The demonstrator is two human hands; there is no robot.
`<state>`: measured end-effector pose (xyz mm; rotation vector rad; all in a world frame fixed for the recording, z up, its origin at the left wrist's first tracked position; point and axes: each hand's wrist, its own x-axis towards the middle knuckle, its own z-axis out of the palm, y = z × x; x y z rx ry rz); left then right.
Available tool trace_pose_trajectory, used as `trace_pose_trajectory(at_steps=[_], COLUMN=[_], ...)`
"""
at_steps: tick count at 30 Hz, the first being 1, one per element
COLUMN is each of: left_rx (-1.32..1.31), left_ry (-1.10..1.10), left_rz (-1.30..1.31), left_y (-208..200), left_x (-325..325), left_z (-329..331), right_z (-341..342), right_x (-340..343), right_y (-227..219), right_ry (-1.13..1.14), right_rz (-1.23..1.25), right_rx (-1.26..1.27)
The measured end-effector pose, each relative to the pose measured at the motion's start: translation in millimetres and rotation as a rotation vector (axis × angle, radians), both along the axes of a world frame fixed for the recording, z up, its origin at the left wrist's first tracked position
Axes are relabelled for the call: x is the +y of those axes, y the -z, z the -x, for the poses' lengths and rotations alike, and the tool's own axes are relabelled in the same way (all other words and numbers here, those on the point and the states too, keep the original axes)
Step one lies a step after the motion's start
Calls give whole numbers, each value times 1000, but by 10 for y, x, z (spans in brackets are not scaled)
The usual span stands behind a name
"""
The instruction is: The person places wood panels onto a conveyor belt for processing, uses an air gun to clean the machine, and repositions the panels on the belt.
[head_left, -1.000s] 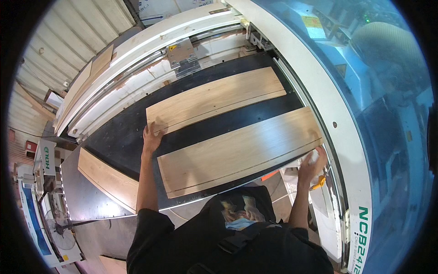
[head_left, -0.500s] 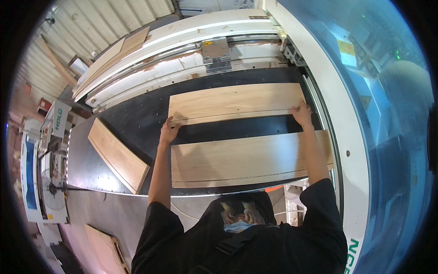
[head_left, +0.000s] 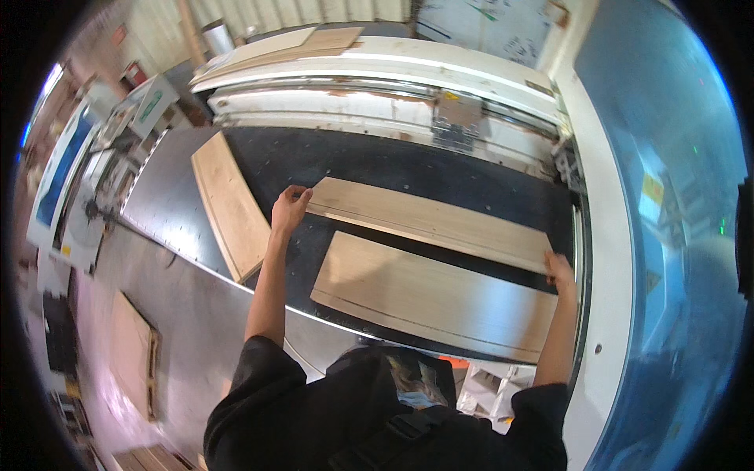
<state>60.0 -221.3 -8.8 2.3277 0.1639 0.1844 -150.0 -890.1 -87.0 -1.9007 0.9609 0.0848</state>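
Observation:
My left hand grips the left end of a long pale wooden board, and my right hand holds its right end. This board looks narrow, tilted with its near edge raised over the black machine table. Right in front of it, closer to my body, a second wooden board lies flat, a thin dark groove running along its near edge. A third board rests at an angle to the left of my left hand.
Behind the table runs a white beam with a metal carriage block on its rail. More boards lie on top of it. A white frame with a blue translucent cover stands to the right. A wooden panel is on the floor at left.
My view has turned, so the scene appears rotated. The far board, flat before with my hands at its near corners, is now tilted up, and my fingers have closed on its ends.

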Motion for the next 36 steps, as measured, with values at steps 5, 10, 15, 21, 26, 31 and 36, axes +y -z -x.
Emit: trace_pose_trajectory(at_steps=[5, 10, 15, 21, 26, 31, 36], left_rx=[-30, -24, -143, -235, -173, -11, -10], left_ry=[-193, -392, -416, -130, 46, -120, 101], left_rz=[-31, -83, 2, -105, 222, -162, -346], left_y=[42, 177, 329, 717, 595, 408, 612], left_x=[737, 1345, 1878, 1557, 1432, 2142, 1989], left_z=[396, 640, 508, 457, 695, 559, 1034], right_z=[90, 102, -36, -172, -93, -25, 89], right_x=[670, 1473, 2207, 3769, 5026, 5795, 5591], right_y=[-196, -183, -125, -244, -560, -857, -949], right_ry=[-1, 72, 48, 16, -325, -682, -874], right_rz=[-135, -135, -402, -405, -1222, -1289, -1139], right_rx=[-99, -420, -552, -554, -232, -131, -161])
